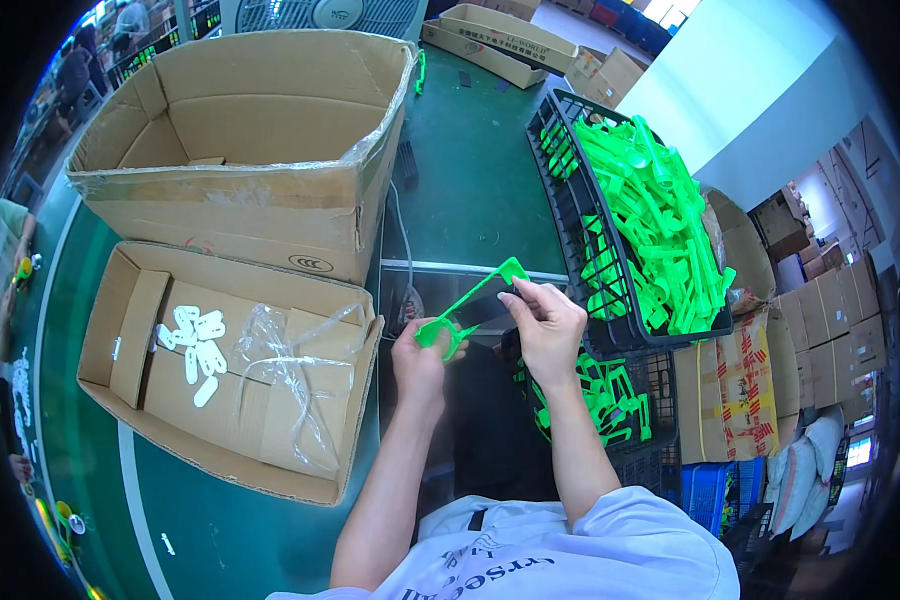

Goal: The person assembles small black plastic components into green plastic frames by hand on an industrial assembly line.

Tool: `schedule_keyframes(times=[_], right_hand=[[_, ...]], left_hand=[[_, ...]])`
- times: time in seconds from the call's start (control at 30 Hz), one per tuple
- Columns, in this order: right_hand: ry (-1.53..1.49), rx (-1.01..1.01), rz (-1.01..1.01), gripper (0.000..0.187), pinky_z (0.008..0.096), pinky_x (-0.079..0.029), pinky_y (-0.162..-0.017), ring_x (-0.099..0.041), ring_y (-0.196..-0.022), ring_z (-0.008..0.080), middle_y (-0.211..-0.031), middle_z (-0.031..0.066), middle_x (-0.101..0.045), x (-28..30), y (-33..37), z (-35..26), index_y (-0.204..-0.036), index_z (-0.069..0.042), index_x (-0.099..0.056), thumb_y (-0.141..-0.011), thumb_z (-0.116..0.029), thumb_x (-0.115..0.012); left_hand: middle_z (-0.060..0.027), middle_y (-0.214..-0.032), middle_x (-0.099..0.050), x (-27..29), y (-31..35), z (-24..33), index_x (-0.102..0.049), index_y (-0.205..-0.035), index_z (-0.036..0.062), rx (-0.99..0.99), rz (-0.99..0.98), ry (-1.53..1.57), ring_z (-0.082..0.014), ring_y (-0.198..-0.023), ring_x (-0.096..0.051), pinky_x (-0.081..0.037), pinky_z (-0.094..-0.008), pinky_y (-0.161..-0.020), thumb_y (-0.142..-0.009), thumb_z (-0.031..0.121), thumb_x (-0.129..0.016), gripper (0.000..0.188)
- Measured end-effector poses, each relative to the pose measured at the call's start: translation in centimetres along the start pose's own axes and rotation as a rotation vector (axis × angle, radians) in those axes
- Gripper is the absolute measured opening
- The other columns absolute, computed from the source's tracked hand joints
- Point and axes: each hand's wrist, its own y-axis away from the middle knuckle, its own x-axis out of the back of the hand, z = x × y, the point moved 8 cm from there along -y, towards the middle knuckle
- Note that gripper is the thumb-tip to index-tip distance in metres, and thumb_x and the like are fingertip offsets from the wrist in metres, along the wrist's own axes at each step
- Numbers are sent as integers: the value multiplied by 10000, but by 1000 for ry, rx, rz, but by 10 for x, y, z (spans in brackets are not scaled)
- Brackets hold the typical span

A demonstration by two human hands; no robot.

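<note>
A bright green plastic part (470, 297), long and thin with wider ends, is held up in front of me at a slant. My left hand (420, 368) is closed round its lower end, where a loop of green plastic shows beside the thumb. Close to the part's upper end, my right hand (550, 328) has its thumb and forefinger pinched together. Whether those fingers grip the part itself or something small is hidden. Right of my hands, a black plastic crate (558, 190) is heaped with similar green parts (650, 200).
A lower crate (660, 385) beside my right forearm holds more green parts. To the left, a shallow cardboard box (225, 475) contains white oval pieces (202, 350) and clear plastic film (295, 375). Behind it stands a tall carton (240, 215) on the green table (460, 150).
</note>
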Motion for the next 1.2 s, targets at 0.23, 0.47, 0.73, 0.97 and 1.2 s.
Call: schedule_keyframes(times=[0.23,0.47,0.73,0.97,1.2], right_hand=[[107,154,26,201,285,-479,-549,-620,-608,184,-730,126,-641,-5,11,-16,-978,38,-691,-782,16,-729],[242,277,103,186,311,-491,-594,-627,-636,230,-742,130,-651,-6,14,-21,-957,37,-699,-774,25,-731],[260,429,83,238,341,-474,-548,-595,-632,248,-726,118,-606,-15,18,-47,-974,51,-679,-740,58,-725],[308,444,129,259,358,-493,-576,-616,-659,263,-761,128,-633,-18,14,-42,-993,40,-675,-739,59,-721],[182,10,119,191,348,-513,-645,-662,-697,308,-854,195,-674,-19,27,25,-1037,67,-667,-878,-36,-641]], left_hand=[[-85,-880,-629,-7,2,1,-558,-1116,-7,50,-81,23,-184,-724,-652,-511,-261,-628,-935,34,-554,186],[-71,-872,-616,-6,2,3,-564,-1118,-5,63,-131,66,-168,-708,-633,-488,-256,-618,-934,38,-558,189],[-73,-880,-617,-8,1,-2,-561,-1112,-4,54,-152,55,-152,-705,-621,-485,-252,-620,-951,63,-545,176],[-63,-867,-613,-11,4,1,-563,-1093,5,54,-149,86,-154,-705,-622,-484,-253,-625,-947,57,-546,156],[-35,-790,-581,-3,3,0,-560,-996,47,9,-153,-8,-149,-681,-608,-459,-247,-600,-930,41,-561,66]])
